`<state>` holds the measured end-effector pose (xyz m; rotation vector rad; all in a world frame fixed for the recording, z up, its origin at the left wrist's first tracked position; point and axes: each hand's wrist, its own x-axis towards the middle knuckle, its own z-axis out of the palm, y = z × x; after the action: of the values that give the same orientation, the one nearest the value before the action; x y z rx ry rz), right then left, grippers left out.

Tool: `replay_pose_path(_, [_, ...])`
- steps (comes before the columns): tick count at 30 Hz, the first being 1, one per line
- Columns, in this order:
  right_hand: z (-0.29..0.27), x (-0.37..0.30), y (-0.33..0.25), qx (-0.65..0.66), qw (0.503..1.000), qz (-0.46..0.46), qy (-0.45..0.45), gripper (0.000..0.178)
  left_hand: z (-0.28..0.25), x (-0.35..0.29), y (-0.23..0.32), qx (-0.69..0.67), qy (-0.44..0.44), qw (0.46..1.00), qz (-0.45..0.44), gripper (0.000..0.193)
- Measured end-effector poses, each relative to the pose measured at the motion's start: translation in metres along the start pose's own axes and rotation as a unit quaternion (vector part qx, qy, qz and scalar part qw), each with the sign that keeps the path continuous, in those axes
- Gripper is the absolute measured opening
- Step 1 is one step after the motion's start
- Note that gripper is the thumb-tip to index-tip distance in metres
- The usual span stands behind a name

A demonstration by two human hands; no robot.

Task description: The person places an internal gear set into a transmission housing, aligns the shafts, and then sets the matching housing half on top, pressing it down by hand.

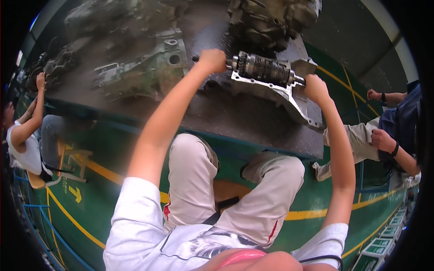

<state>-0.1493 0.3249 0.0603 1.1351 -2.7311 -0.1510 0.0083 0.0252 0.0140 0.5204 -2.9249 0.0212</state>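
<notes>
A gear shaft (263,68) with several dark toothed gears lies crosswise over a silver gearbox housing half (275,89) on the metal-topped workbench. My left hand (212,60) is closed around the shaft's left end, and a short dark tip sticks out past the fist. At the other end, my right hand (316,88) grips the bright bare part of the shaft. Both arms reach forward. Whether the shaft rests in the housing or hangs just above it, I cannot tell.
Another pale housing (156,67) lies left of my left hand. A large greasy gearbox assembly (273,22) stands behind the shaft. The workbench edge (253,147) runs above my knees. One person (27,135) sits at the left; another person (398,122) is close on the right.
</notes>
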Motion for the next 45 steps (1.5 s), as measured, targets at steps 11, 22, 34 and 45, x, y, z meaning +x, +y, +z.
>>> replay_pose_path(11, [0.004, 0.007, 0.0, 0.007, 1.0, -0.005, -0.006, 0.023, 0.009, 0.001, -0.011, -0.023, 0.008, 1.0, -0.006, 0.02])
replay_pose_path(22, [0.006, 0.004, 0.003, -0.001, 1.0, -0.007, -0.008, 0.023, -0.001, -0.019, -0.017, -0.165, 0.065, 0.979, 0.097, 0.027])
replay_pose_path(34, [-0.008, -0.004, -0.004, 0.004, 1.0, 0.002, -0.014, 0.016, -0.007, -0.019, -0.026, -0.06, -0.018, 0.998, 0.023, 0.033])
replay_pose_path(45, [-0.009, -0.001, -0.005, 0.012, 1.0, -0.002, -0.015, 0.017, 0.006, -0.007, -0.011, -0.011, 0.025, 0.997, -0.068, 0.021])
